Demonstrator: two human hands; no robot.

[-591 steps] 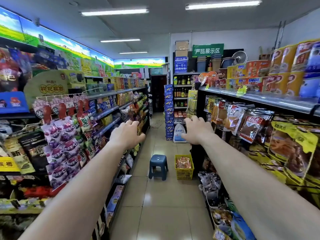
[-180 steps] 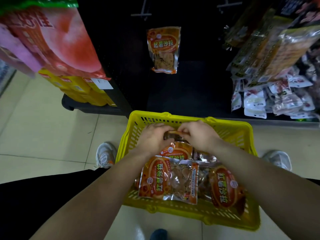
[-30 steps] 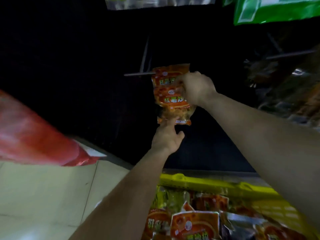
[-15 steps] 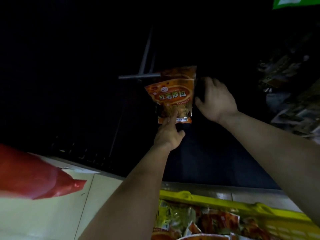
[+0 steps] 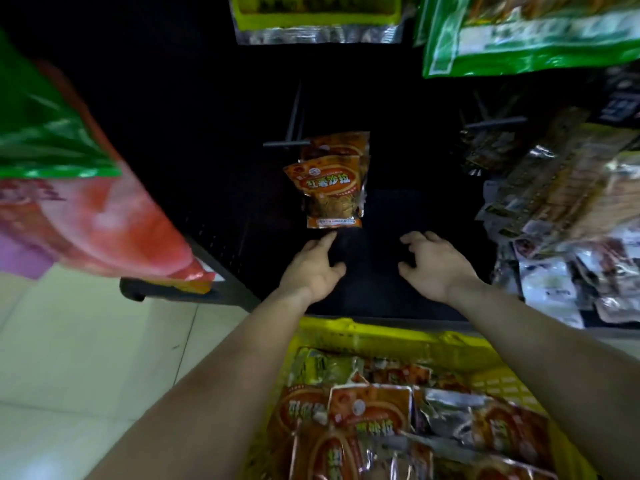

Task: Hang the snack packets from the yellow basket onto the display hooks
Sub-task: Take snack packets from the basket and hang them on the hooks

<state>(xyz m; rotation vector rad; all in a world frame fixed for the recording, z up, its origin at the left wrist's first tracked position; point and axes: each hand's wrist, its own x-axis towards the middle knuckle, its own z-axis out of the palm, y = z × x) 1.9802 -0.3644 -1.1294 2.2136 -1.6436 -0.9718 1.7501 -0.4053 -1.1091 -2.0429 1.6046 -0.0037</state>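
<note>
Two orange snack packets (image 5: 329,187) hang one behind the other on a dark display hook (image 5: 282,144) against the black back panel. My left hand (image 5: 313,266) is just below the front packet, fingers relaxed, holding nothing. My right hand (image 5: 434,265) hovers to the right of it, fingers loosely spread, also holding nothing. The yellow basket (image 5: 391,339) sits below my arms with several orange and silver packets (image 5: 374,420) in it.
Another bare hook (image 5: 495,123) sticks out at the upper right. Green packets (image 5: 519,36) hang above, red and green bags (image 5: 79,202) at the left, and silver packets (image 5: 554,258) pile at the right. Pale tiled floor (image 5: 86,358) lies at the lower left.
Both hands have let go of the hung packet and dropped below it. The view has tilted down, showing more of the basket.
</note>
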